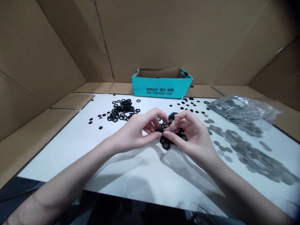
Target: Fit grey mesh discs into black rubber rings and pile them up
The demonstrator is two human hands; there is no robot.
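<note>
My left hand point(138, 131) and my right hand point(191, 136) meet over a heap of black rubber rings point(166, 145) near the middle of the white table point(56, 153). The fingertips of both hands are among the rings. My left thumb and fingers seem pinched on one ring, though fingers partly hide it. Some rings near my right fingers show a grey centre, but what my right hand grips is unclear. A second, looser group of black rings point(123, 111) lies to the left. Grey metal discs point(253, 156) are spread out on the right.
A teal cardboard box point(161, 89) with printed lettering stands at the table's far edge. A clear plastic bag of grey discs point(241, 114) lies at the far right. Small black pieces are scattered across the far table. Cardboard walls point(164, 37) surround the table at the back and sides.
</note>
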